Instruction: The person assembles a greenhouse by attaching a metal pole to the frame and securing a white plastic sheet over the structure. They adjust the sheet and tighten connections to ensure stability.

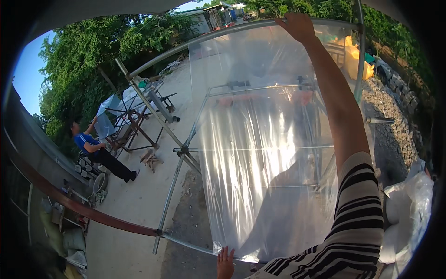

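Plastic sheet [246,176] spans a metal frame [171,197], its long axis running from lower to upper edge. Left of the sheet stands a co-worker [90,144]. At its lower left corner, the sheet stretching up from it, is the straight-fingered left hand [226,266]; whether it grips, I cannot tell. At its upper edge, the right hand [298,26] is clamped around the top bar [232,31].

A metal pipe frame [184,149] — clear plastic sheet [246,204] stretched across it, top rail [232,30] to lower rail [186,242].
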The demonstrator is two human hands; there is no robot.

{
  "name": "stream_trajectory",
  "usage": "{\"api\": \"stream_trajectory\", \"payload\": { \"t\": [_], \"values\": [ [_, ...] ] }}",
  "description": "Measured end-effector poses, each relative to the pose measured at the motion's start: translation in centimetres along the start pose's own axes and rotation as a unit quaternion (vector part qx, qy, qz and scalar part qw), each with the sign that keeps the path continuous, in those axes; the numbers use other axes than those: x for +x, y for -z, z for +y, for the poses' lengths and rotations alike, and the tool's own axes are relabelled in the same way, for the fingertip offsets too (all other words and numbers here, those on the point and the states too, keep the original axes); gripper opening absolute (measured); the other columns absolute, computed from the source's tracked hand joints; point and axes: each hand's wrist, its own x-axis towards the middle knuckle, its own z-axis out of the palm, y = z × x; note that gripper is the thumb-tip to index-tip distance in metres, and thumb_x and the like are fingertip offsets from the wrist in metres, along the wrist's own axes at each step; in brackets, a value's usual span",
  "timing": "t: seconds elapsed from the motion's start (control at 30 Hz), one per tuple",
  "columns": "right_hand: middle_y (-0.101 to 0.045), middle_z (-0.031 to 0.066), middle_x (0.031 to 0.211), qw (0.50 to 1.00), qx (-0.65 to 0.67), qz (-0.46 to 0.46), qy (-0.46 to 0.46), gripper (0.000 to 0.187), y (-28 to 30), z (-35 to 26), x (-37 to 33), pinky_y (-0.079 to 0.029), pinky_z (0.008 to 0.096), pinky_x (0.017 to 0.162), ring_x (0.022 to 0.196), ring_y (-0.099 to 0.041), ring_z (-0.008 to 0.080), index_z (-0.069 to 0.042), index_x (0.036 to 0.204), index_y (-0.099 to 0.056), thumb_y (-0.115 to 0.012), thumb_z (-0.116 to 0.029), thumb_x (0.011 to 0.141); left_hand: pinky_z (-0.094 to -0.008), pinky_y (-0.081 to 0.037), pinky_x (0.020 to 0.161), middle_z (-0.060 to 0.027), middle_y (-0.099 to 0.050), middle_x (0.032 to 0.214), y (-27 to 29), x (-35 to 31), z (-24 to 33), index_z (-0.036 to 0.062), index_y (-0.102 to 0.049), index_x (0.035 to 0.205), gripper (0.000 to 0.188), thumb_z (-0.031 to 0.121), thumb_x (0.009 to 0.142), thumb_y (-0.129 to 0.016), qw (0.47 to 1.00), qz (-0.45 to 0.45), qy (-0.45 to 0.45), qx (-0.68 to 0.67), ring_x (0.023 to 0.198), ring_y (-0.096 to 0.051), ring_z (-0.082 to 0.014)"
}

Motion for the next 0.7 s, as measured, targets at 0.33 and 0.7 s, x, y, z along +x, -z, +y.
{"api": "stream_trajectory", "payload": {
  "t": [0.33,0.7],
  "values": [
    [-0.060,0.0093,0.065,0.999,0.001,0.045,0.021,0.050,8.4,-2.9,-1.8,-0.046,0.0430,0.070,0.068,-0.061,0.0258,-0.006,0.070,-0.061,-0.051,-0.053,0.088,-0.0558,-0.031,0.103,-0.0207,-0.036,0.140,20.7,13.7,1.0,0.0042,-0.044,0.129,0.046,-0.001,0.084,-0.047,0.949,0.300,-0.097,-0.016,0.129,-0.037,-0.0362],
    [-0.058,0.0052,0.071,0.997,0.020,0.076,-0.004,0.042,19.3,-7.4,-8.4,-0.042,0.0365,0.075,0.074,-0.057,0.0210,-0.007,0.074,-0.063,-0.062,-0.048,0.080,-0.0547,-0.025,0.106,-0.0128,-0.027,0.147,45.0,31.4,7.8,0.0127,-0.029,0.141,0.079,0.023,0.075,-0.071,0.817,0.507,-0.258,0.099,0.136,-0.027,-0.0321]
  ]
}}
